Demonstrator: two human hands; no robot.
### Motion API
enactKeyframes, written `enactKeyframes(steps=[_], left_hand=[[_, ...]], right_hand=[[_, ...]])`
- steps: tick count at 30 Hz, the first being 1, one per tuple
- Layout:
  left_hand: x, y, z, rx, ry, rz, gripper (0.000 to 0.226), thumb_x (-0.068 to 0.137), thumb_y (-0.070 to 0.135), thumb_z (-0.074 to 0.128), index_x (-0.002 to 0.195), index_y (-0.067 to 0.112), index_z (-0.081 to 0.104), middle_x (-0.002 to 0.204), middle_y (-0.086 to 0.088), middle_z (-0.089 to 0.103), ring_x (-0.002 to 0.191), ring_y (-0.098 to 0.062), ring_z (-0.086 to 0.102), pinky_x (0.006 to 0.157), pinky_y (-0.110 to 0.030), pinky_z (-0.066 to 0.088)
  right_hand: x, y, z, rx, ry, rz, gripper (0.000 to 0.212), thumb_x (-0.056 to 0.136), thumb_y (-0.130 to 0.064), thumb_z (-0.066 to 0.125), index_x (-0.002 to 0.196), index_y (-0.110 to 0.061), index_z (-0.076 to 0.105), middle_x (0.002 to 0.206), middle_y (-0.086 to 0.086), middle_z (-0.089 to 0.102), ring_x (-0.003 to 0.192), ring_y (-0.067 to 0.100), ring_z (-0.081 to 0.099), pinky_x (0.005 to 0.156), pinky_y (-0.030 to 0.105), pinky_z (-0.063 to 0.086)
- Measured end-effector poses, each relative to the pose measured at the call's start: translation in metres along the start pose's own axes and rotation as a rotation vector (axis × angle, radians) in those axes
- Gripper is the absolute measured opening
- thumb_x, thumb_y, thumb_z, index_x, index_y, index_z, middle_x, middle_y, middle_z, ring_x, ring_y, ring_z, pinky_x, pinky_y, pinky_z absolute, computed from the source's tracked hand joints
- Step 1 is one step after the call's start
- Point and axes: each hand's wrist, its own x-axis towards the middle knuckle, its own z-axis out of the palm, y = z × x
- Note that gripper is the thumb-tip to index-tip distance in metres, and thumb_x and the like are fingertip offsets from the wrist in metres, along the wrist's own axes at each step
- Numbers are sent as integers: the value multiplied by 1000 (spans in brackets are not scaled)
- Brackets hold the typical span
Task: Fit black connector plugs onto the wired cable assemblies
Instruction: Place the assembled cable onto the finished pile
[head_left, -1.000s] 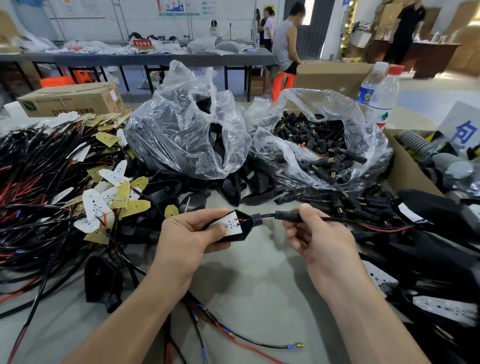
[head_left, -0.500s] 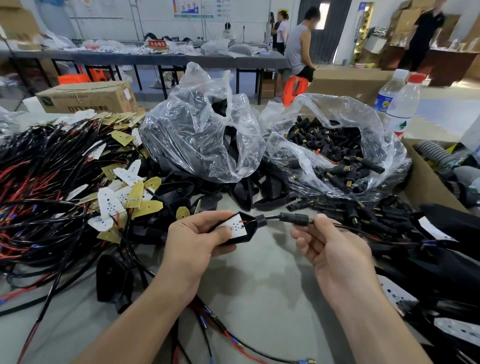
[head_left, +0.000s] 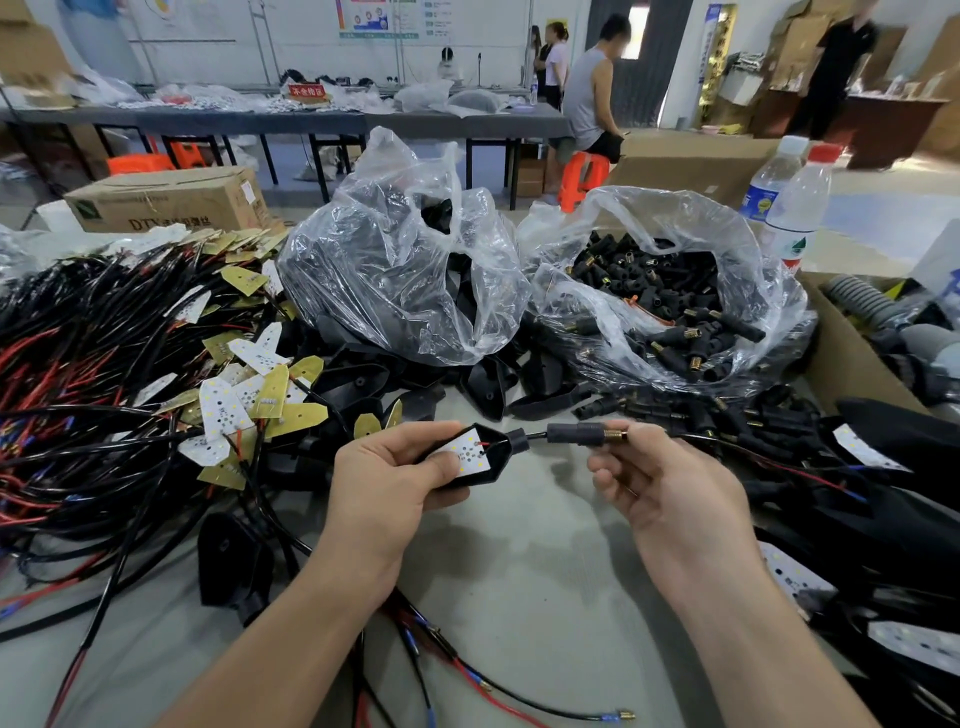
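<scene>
Far left of the frame, a tangle of black and red cables (head_left: 78, 395) sprawls over the table (head_left: 519, 582), with white and gold boards (head_left: 244, 405) scattered along its right edge. A cardboard box (head_left: 171, 200) sits behind the pile, upper left. Moving toward centre, the left hand (head_left: 384, 493) grips a black housing (head_left: 496, 460), fingers wrapped under it and thumb pressed on the white board set inside. Straight out of the housing's right end runs a short lead to the black plug (head_left: 576, 432), held level in mid-frame between the two hands, brass tip pointing right. And there's the right hand (head_left: 670, 499), thumb and forefinger pinching the cable (head_left: 727, 444) just past that brass tip, the other fingers loosely curled. Behind the hands, two clear bags: the left bag (head_left: 395, 270) holds black housings, the right bag (head_left: 665, 291) lies open, full of plugs, more spilled in front of it. Two bottles (head_left: 795, 208) stand upper right.
</scene>
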Motion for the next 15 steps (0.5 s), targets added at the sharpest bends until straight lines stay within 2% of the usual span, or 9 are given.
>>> enactKeyframes(steps=[2,5,9,12,15], left_hand=[[0,0,0,-14,-9,-2,34,85,-16,68,87,15,82,91,-9,80,79,-17,77,58,-26,60],[0,1,-3,6,-60,-16,36,85,-16,68,86,16,84,92,-11,80,82,-21,77,60,-27,60],[1,3,-6,32,-93,-17,34,85,-14,68,89,16,84,94,-13,79,86,-26,78,61,-27,61],[-1,2,-4,53,-110,-3,33,86,-14,68,90,15,84,94,-13,79,87,-27,77,61,-27,61],[-3,2,-3,69,-115,14,35,86,-14,68,89,16,84,94,-12,80,88,-26,77,62,-28,61]], right_hand=[[1,0,-1,-20,12,2,16,98,-3,58,91,6,69,75,17,66,57,18,62,50,22,51],[3,-1,-4,-72,-12,29,14,99,-8,60,94,3,66,72,12,65,56,16,58,50,22,48],[3,-4,-6,-149,-57,35,16,102,-13,58,93,-1,62,70,11,68,60,18,63,52,25,51],[-3,0,1,-135,-87,35,13,103,-9,56,90,-5,55,75,13,68,56,18,66,50,26,54],[-7,6,6,-151,-82,-4,19,102,-5,57,84,-9,52,70,10,66,53,18,65,49,25,54]])
